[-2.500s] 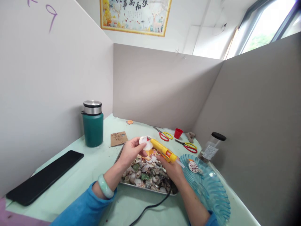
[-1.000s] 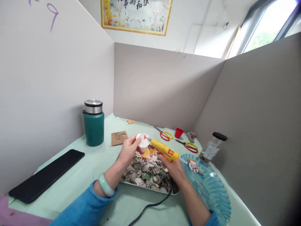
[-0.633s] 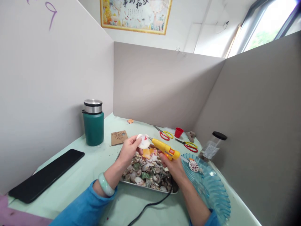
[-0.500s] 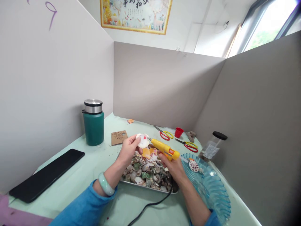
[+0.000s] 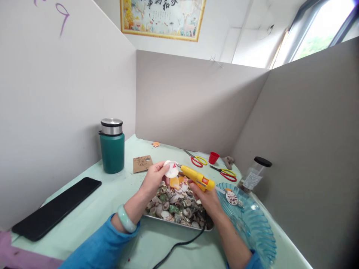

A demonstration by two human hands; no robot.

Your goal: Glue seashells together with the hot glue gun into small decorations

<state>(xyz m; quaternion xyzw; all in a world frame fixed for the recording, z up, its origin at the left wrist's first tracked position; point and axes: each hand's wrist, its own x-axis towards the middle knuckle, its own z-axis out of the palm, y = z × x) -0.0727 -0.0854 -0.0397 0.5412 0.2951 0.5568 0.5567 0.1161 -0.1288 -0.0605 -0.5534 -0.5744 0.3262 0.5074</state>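
Observation:
My left hand (image 5: 153,179) pinches a white shell (image 5: 171,170) with a small red mark, held above a metal tray (image 5: 157,219) heaped with several mixed seashells. My right hand (image 5: 206,200) grips a yellow glue gun (image 5: 196,178), its nozzle pointing left and touching the shell's edge. The gun's black cord (image 5: 179,246) trails toward me over the tray's front rim. A green bangle sits on my left wrist.
A blue ribbed glass dish (image 5: 249,228) with a speckled shell lies right of the tray. Two red-yellow scissors (image 5: 198,160), a red cup (image 5: 213,157), a black-lidded jar (image 5: 254,175), a brown card (image 5: 142,164), a green flask (image 5: 112,145) and a black keyboard (image 5: 56,207) lie around. Partition walls enclose the table.
Both hands have stayed almost still. The shell and glue gun nozzle shifted only slightly while remaining together above the tray.

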